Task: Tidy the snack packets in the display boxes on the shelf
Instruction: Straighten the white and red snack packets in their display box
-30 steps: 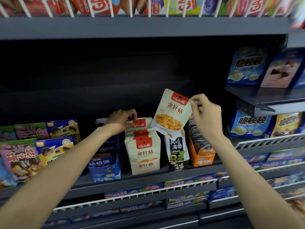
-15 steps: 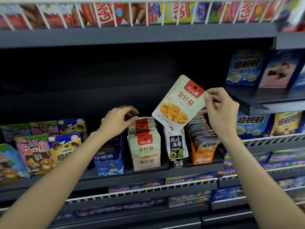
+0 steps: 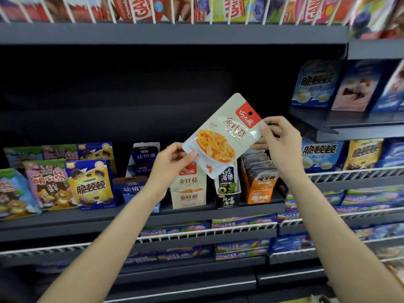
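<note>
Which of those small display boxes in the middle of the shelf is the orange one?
The orange cardboard display box at the right end of the row, holding grey packets. The black seaweed box and the beige mushroom box stand to its left.

Two hands hold one packet (image 3: pixel 223 136); below them stand four display boxes (beige (image 3: pixel 189 196), black (image 3: pixel 228 199), orange (image 3: pixel 260 195), blue (image 3: pixel 135 191)).

Light fell evenly from the front, yet the shelf recess (image 3: pixel 153 84) stayed near black. Glare streaked the held packet (image 3: pixel 223 136). Edges bowed and smeared, with the top-right boxes (image 3: pixel 371 16) badly blurred.
</note>
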{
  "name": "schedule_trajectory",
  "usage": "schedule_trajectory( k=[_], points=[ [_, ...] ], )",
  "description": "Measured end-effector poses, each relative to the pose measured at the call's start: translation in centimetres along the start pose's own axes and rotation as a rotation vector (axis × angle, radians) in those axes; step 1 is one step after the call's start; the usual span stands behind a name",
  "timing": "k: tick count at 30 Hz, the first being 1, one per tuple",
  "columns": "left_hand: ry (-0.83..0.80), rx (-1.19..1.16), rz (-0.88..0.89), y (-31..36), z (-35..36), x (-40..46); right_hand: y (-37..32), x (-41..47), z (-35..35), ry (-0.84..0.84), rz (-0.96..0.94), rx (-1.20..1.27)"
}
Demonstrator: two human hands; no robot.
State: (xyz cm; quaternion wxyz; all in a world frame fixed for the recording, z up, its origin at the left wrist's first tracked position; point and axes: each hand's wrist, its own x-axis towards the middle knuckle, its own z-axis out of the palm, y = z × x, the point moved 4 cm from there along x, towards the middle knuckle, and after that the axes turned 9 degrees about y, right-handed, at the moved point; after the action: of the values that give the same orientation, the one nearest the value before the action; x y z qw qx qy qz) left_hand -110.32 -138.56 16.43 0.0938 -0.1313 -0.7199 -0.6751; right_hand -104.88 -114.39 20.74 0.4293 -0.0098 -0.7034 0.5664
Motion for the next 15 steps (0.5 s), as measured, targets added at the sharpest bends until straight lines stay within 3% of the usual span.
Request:
schedule_trajectory(
  k=[4,6,8,12,15],
  points=[
    [0.018,0.060,0.053,-0.7,-0.6,-0.9,0.0,0.9,-0.4,-0.039,-0.129,-0.192],
    [0.126,0.186,0.311,-0.4,-1.3,-1.5,-0.3,1.6,-0.7,-0.082,-0.196,-0.322],
    [0.192,0.302,0.628,0.1,-1.5,-2.4,-0.5,1.9,-0.3,-0.214,-0.099,-0.231],
    [0.131,0.525,1.089,0.0,-0.8,-4.5,-1.2,2.3,0.5,-0.416,0.202,-0.131],
    [0.054,0.637,1.309,-0.3,0.2,-5.5,-1.5,2.7,0.6,-0.541,0.197,-0.233]
  ],
)
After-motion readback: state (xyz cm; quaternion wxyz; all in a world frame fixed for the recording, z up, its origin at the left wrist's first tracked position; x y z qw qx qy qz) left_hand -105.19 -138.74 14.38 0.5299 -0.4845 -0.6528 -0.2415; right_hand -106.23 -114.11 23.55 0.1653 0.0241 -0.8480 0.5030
